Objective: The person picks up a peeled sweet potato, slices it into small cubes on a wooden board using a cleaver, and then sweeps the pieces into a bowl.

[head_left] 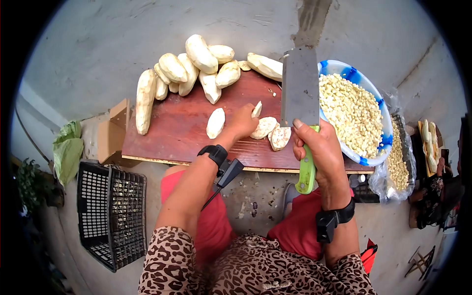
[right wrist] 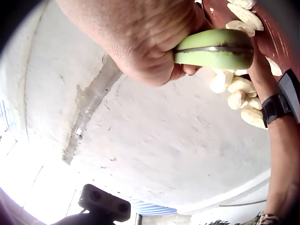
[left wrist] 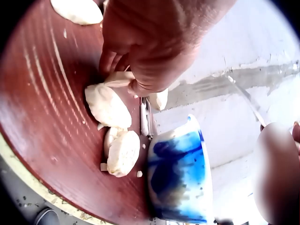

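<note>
My right hand (head_left: pixel 322 147) grips the green handle of a cleaver (head_left: pixel 300 88), its broad blade held upright above the board's right side. In the right wrist view the handle (right wrist: pixel 215 49) juts out from the curled fingers. The left hand (head_left: pixel 240 124) pinches a pale slice of peeled tuber (head_left: pixel 256 109) over the red-brown wooden board (head_left: pixel 172 140). Cut tuber pieces (head_left: pixel 264 128) lie just right of that hand, and another oval piece (head_left: pixel 215 123) lies to its left. In the left wrist view, fingers and thumb close around the slice (left wrist: pixel 119 78), partly hiding it.
Whole peeled tubers (head_left: pixel 200 54) are heaped along the board's back left. A blue-and-white basin (head_left: pixel 351 73) full of small diced cubes stands at the right, beside a bag-lined crate (head_left: pixel 400 152) of more cubes. A black plastic crate (head_left: pixel 110 211) sits on the floor at left.
</note>
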`<state>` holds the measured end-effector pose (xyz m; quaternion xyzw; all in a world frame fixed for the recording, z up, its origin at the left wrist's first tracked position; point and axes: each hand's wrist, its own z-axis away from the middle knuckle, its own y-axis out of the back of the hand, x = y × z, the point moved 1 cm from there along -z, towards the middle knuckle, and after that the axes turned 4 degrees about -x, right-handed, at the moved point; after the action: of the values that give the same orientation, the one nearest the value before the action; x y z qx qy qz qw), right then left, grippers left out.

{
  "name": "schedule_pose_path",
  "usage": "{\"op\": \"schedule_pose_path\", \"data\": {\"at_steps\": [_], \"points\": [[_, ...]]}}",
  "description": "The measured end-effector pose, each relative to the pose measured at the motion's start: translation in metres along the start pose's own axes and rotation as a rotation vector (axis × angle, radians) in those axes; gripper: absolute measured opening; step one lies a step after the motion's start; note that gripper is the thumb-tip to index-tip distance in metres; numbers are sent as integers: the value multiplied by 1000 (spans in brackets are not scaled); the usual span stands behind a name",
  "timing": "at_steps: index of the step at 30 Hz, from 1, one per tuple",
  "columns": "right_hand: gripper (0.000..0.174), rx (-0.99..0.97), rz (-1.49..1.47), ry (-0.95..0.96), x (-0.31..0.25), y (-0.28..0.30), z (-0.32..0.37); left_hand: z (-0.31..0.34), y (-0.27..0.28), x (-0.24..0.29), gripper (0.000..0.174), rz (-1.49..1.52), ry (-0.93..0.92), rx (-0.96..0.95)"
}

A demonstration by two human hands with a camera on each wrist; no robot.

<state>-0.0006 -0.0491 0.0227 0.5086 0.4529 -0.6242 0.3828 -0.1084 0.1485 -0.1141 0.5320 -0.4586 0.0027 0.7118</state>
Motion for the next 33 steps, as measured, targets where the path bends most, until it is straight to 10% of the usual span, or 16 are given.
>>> {"op": "schedule_pose_path", "data": {"at_steps": [12,22,33], "points": [[16,-53,79,-32,9,-10,-5,51,42,-39,16,742,458,19],[18,-138,174,-125,24,-26,-9,78,52,-51,18,155,443,-247],[24,-203,498,-266,71,-28,-3,85,50,-47,32,-201,159,-93]]}}
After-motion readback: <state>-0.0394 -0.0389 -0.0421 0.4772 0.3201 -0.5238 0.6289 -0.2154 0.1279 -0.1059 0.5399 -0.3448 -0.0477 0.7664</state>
